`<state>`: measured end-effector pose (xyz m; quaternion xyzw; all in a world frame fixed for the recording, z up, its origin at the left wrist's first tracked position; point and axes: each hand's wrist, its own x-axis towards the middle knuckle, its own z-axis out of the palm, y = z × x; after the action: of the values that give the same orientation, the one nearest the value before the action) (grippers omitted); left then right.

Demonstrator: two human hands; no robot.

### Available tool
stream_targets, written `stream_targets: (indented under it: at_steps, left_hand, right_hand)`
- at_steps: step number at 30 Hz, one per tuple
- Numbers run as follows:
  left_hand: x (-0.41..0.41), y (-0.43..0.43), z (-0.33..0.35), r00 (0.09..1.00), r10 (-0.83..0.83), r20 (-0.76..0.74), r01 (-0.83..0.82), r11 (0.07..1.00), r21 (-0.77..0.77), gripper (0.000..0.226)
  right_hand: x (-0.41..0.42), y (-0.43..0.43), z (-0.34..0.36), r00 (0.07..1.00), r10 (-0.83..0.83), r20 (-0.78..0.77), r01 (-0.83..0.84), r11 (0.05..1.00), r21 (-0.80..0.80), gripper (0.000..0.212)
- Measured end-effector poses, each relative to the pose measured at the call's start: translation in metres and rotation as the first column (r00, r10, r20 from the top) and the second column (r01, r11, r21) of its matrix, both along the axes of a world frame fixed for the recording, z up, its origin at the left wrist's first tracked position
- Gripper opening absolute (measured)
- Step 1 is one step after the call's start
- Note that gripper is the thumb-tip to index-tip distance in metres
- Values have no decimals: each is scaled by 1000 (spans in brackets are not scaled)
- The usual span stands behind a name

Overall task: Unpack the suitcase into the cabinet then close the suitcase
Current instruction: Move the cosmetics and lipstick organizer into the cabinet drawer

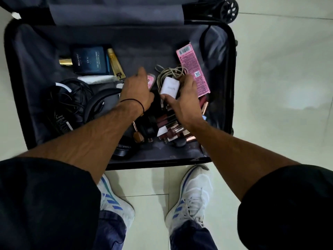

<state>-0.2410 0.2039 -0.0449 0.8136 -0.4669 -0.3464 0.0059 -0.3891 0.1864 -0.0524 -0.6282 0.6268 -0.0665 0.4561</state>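
The suitcase (21,87) lies open and flat on the tiled floor (279,87). Its long axis runs left to right across the view, with the wheel (229,9) end to the right and the lid folded away on the far side.

The right hand (185,101) grasps a white charger (169,89) between thumb and fingers, just above the jumble in the right half of the case. The charger's long axis runs near to far, with its far end tipped slightly right. Its pale cable (169,72) is coiled just beyond it.

The left hand (138,91) reaches in beside it, index finger straight and pointing away, the other fingers over a small pink item (151,80). Whether it grips this cannot be told.

A pink box (193,69) lies right of the charger, lengthwise near to far, barcode end farthest. A blue box (89,60) and a gold tube (116,64) sit at far left, black cables (68,98) at near left, and lipsticks (169,127) under the right wrist.
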Motion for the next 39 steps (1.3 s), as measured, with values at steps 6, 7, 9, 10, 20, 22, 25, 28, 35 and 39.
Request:
stream_targets:
  at_steps: [6, 7, 9, 10, 20, 22, 25, 28, 35, 39]
  left_hand:
    - [-1, 9, -11, 992, -74, 103, 63, 993, 103, 51]
    - [0, 8, -11, 993, -75, 89, 65, 992, 112, 51]
    - [2, 5, -9, 998, -32, 49, 26, 993, 113, 52]
    - [2, 4, -8, 999, 26, 21, -28, 994, 102, 51]
    - [17, 7, 20, 653, 401, -643, -499, 866, 33, 10]
    - [16, 10, 31, 584, 411, -700, -563, 826, 16, 12]
    - [11, 22, 35, 555, 443, -704, -604, 796, 25, 17]
    - [5, 39, 26, 680, 417, -603, -516, 856, 10, 30]
    - [10, 59, 22, 679, 565, -468, -600, 795, 90, 45]
    - [13, 74, 22, 542, 671, -506, -718, 683, 135, 36]
  right_hand:
    - [-42, 12, -4, 944, 299, -138, -307, 950, -47, 29]
    - [-45, 15, -4, 915, 364, -172, -381, 921, -81, 25]
    - [-47, 21, -2, 861, 461, -216, -494, 860, -132, 20]
    - [-48, 24, -3, 827, 510, -234, -548, 825, -139, 20]
    - [-37, 52, -5, 800, 551, -238, -584, 805, -101, 18]
    - [-34, 52, -2, 793, 552, -258, -592, 798, -112, 25]
    - [-27, 51, 1, 787, 560, -259, -599, 794, -105, 28]
    - [-19, 52, 4, 764, 576, -290, -614, 788, -52, 35]
    - [-13, 50, 6, 574, 725, -381, -782, 623, 6, 76]
    - [-6, 54, 5, 466, 707, -532, -821, 570, 38, 79]
